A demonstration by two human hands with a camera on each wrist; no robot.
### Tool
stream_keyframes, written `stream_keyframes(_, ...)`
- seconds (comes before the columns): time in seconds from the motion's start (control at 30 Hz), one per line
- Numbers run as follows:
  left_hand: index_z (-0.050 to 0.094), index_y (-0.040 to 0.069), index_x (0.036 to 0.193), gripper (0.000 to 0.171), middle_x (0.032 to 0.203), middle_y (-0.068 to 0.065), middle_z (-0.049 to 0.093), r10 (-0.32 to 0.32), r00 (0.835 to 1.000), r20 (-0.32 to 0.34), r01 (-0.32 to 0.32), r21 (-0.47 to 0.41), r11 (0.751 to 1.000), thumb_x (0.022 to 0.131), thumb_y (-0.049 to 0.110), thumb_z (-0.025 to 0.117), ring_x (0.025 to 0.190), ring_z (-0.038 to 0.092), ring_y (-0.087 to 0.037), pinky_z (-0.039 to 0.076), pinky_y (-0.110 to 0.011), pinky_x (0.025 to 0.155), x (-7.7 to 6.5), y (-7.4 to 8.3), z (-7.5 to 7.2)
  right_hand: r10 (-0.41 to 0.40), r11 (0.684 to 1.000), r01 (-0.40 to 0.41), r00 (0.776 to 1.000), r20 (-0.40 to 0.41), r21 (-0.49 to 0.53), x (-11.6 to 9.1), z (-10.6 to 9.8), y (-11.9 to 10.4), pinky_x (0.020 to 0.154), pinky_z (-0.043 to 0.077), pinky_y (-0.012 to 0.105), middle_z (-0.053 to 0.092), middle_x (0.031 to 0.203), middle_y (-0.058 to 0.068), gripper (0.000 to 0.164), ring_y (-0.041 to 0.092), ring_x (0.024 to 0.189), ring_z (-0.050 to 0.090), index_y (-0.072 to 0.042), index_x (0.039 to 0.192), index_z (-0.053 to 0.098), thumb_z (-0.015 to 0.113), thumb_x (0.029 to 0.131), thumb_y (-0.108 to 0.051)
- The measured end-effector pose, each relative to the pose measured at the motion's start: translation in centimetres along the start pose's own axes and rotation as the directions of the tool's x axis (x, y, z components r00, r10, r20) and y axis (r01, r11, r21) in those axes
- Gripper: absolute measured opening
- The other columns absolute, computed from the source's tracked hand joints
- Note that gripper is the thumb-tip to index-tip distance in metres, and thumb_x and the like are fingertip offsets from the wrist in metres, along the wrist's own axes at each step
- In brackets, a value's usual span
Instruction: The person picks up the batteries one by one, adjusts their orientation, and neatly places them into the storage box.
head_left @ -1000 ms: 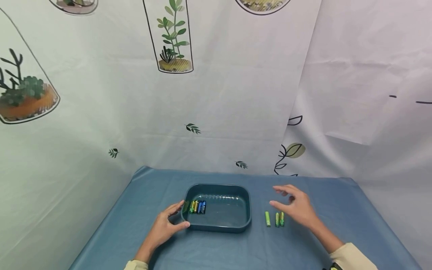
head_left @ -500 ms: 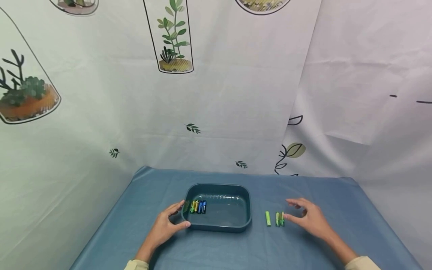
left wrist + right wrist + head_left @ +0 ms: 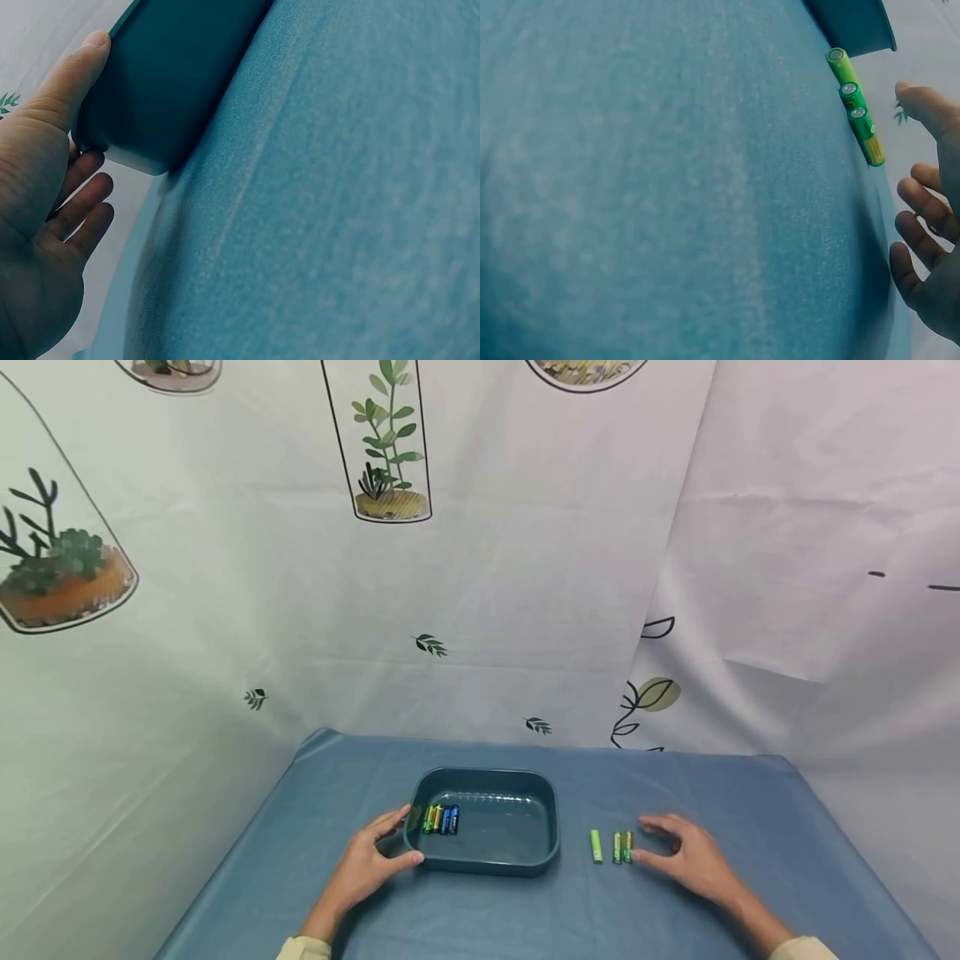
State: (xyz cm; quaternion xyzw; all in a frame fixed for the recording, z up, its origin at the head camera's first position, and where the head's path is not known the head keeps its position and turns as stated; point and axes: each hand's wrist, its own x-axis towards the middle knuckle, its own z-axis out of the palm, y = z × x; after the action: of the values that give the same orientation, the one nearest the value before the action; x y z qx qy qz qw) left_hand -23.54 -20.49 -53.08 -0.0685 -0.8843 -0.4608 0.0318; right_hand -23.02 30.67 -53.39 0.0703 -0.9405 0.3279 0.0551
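My left hand (image 3: 365, 862) grips the left end of a dark teal rectangular tray (image 3: 491, 866), thumb at the front corner and fingers round the left side. In the left wrist view the thumb (image 3: 81, 67) lies at the tray's rim. Several batteries (image 3: 440, 819), green, gold and blue, lie side by side inside at the left. Right of the tray, a lime-green battery (image 3: 596, 846) lies apart from two green-and-gold batteries (image 3: 622, 847). My right hand (image 3: 693, 860) is just right of that pair, fingers loosely bent and holding nothing, thumb tip close to the rightmost battery.
A blue cloth (image 3: 480, 914) covers the table. Behind it hangs a pale curtain (image 3: 480, 610) printed with plants, and the cloth's far edge meets it.
My right hand has come down and to the right, from above the loose batteries to beside the pair. My left hand and the tray have stayed put.
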Motion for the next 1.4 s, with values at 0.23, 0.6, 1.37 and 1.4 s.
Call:
stream_keyframes(0.23,0.057,0.017,0.148,0.082,0.148,-0.012,0.055,0.001,1.000,0.009,-0.001,-0.012,1.000,0.077,0.036,0.091,0.130,0.057,-0.033,0.046,-0.057,0.106,0.0,0.1,0.1,0.007,1.000,-0.008,1.000,0.023,0.001,-0.2,0.2,0.4,0.076,0.053,0.035,0.070,0.116,0.002,0.067,0.021,0.103,0.065,-0.012,0.127,0.072,0.084,0.078,-0.057)
stream_keyframes(0.6,0.057,0.017,0.147,0.081,0.147,-0.012,0.056,0.011,1.000,0.000,-0.011,-0.001,1.000,0.076,0.036,0.091,0.129,0.058,-0.032,0.046,-0.057,0.106,0.0,0.1,-0.2,-0.061,0.997,0.060,0.998,-0.011,-0.044,-0.2,0.9,0.3,0.089,0.049,0.055,0.069,0.104,-0.006,0.065,0.025,0.105,0.062,-0.014,0.121,0.075,0.087,0.074,-0.056)
stream_keyframes(1.37,0.057,0.018,0.148,0.081,0.147,-0.012,0.056,0.006,1.000,-0.002,-0.006,-0.004,1.000,0.077,0.037,0.091,0.128,0.058,-0.031,0.046,-0.057,0.106,0.0,-0.2,-0.1,0.007,0.997,-0.001,0.997,0.075,-0.082,0.1,1.2,0.4,0.088,0.048,0.059,0.066,0.114,0.005,0.067,0.033,0.112,0.058,-0.016,0.122,0.076,0.086,0.072,-0.060)
stream_keyframes(1.4,0.057,0.018,0.148,0.081,0.147,-0.012,0.056,0.006,1.000,-0.003,-0.006,-0.005,1.000,0.077,0.037,0.091,0.128,0.058,-0.031,0.046,-0.057,0.106,0.0,-0.2,-0.1,0.005,0.997,0.001,0.997,0.075,-0.082,0.2,1.3,0.4,0.088,0.048,0.059,0.066,0.114,0.005,0.068,0.033,0.112,0.058,-0.016,0.122,0.076,0.086,0.072,-0.060)
